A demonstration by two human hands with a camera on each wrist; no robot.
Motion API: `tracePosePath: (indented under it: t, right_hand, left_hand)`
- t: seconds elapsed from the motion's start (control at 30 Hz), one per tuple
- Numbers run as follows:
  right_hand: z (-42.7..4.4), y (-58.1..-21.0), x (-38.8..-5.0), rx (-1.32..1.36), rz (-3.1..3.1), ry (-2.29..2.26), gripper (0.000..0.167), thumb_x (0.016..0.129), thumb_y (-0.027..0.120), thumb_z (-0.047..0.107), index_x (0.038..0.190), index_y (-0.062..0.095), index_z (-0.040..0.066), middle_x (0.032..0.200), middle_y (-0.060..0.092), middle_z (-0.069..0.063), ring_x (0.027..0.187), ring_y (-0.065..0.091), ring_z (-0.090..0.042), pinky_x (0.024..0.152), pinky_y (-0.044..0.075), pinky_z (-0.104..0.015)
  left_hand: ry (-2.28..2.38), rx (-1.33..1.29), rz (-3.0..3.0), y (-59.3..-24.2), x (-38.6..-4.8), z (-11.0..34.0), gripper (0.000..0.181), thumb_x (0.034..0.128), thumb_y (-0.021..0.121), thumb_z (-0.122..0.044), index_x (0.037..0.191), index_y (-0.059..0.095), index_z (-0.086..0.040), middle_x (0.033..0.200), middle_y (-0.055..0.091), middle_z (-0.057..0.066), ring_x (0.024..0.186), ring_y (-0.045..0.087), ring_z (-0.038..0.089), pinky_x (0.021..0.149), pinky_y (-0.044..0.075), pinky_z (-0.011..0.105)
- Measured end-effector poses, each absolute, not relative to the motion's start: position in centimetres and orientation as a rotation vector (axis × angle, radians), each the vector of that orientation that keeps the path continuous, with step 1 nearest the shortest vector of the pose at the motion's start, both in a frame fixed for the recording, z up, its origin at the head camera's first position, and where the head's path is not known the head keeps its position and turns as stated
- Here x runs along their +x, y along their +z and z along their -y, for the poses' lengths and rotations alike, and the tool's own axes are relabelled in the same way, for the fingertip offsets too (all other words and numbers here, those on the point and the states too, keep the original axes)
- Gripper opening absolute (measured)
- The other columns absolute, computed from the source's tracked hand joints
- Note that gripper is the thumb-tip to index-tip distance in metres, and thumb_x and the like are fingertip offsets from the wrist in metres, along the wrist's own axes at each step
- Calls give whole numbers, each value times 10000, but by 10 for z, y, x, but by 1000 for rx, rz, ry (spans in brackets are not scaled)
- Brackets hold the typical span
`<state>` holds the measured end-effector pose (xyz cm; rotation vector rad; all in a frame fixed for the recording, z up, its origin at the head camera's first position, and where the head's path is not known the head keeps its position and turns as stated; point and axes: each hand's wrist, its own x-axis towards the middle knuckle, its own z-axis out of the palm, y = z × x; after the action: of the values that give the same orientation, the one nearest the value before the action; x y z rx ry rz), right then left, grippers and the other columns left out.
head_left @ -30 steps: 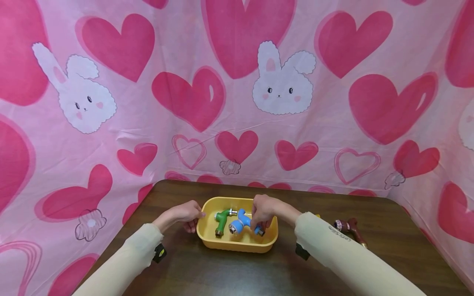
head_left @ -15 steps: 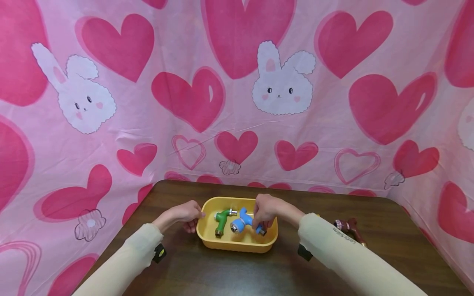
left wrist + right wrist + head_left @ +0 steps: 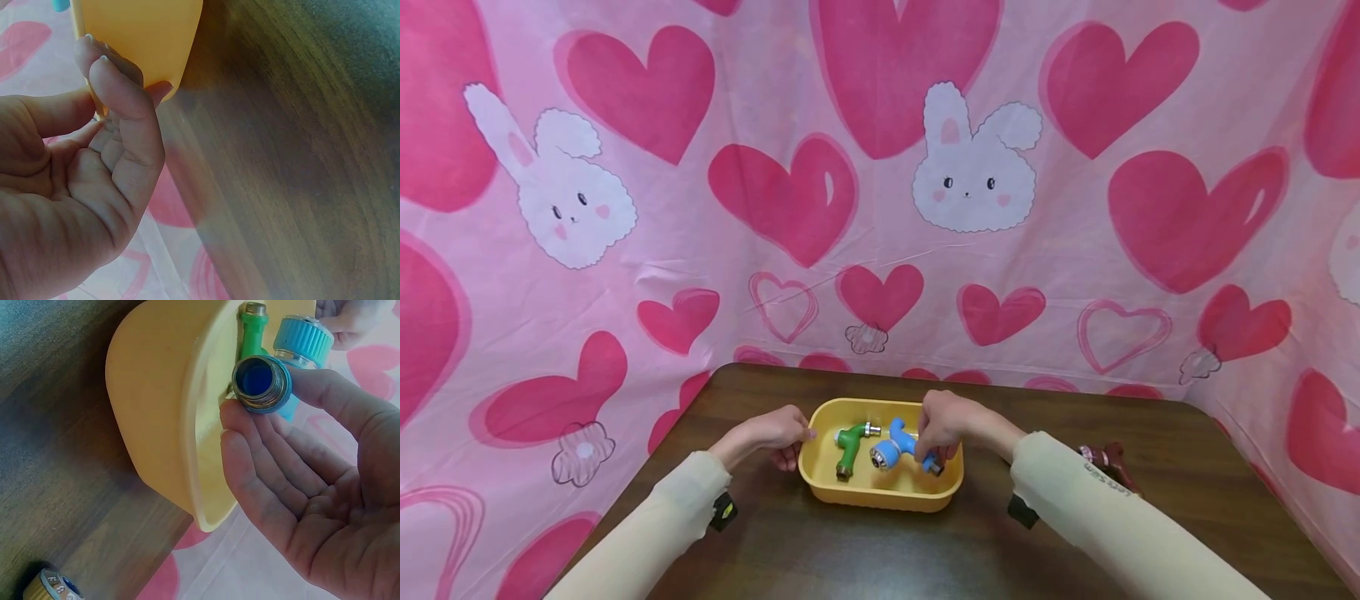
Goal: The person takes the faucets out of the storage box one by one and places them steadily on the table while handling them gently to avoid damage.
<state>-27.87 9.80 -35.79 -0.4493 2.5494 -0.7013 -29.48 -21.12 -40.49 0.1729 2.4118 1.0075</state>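
A yellow plastic basin (image 3: 880, 499) stands on the brown table (image 3: 805, 550). My left hand (image 3: 777, 436) pinches its left rim between thumb and fingers; the left wrist view shows the fingers (image 3: 125, 94) curled at the basin's edge. Over the basin's right half, my right hand (image 3: 946, 421) grips a blue faucet (image 3: 889, 452) near its threaded end. In the right wrist view that threaded opening (image 3: 275, 387) faces the camera, with thumb and fingertips around it. A green faucet (image 3: 848, 450) lies inside the basin at the left.
A dark red faucet (image 3: 1114, 461) lies on the table to the right, partly behind the right sleeve (image 3: 1075, 492). At the bottom left of the right wrist view, a gold-coloured ribbed piece (image 3: 47, 587) is partly visible. A pink heart-patterned cloth (image 3: 880, 217) hangs behind the table.
My right hand has shifted slightly right and up, and the blue faucet has moved with it. The left hand, the basin and the green faucet have stayed in place.
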Motion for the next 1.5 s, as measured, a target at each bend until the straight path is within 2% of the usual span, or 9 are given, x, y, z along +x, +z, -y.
tracePosePath:
  t: [0.43,1.5]
  right_hand:
    - [-104,-352,-276,-446,-2558,-692,209,838,898,160,699,759,88,655,713,-36,595,716,-207,605,619,-330]
    - [-126,-348,-260,-391,-2604,-717,220,817,920,181,712,746,97,656,702,-25,594,712,-218,603,624,-348]
  left_hand:
    - [995,168,-2415,-404,-295,210,307,1092,548,-113,884,707,47,602,610,80,472,583,136,518,582,298]
    - [1017,180,-2411,-403,-291,209,308,1089,542,-108,869,687,52,580,596,76,469,578,132,485,554,277]
